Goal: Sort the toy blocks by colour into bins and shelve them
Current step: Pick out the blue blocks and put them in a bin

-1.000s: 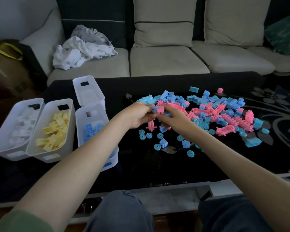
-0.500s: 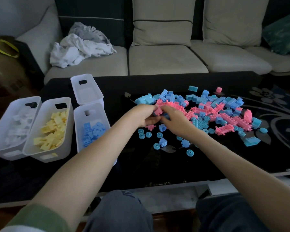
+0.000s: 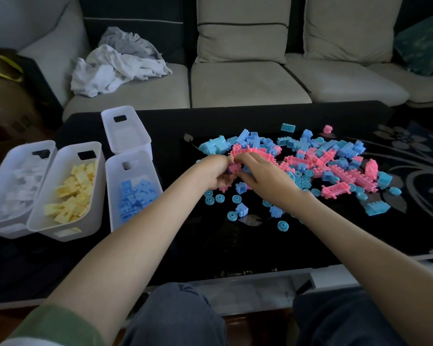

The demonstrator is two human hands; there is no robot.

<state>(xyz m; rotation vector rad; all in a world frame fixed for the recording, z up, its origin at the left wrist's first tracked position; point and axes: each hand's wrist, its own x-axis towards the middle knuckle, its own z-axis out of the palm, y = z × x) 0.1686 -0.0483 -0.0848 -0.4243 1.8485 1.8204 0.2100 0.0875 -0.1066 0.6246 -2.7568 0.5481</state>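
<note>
Head view: at frame centre, a pink block point(image 3: 234, 168) is clamped between curled fingers of the left hand point(image 3: 215, 173) and right hand point(image 3: 265, 181). At left, the white bin point(image 3: 5, 229), yellow bin point(image 3: 60, 233) and blue bin point(image 3: 113, 211) are partly filled, and the fourth bin point(image 3: 128, 146) is empty. At right, a pink-and-blue pile point(image 3: 323, 161) lies unsorted. Shelving is judged not yet begun.

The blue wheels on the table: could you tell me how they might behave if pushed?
The wheels lie flat on the glossy table, so they would probably slide, not roll. Set on edge, they would likely roll away. Small plastic rings, they look light.
</note>
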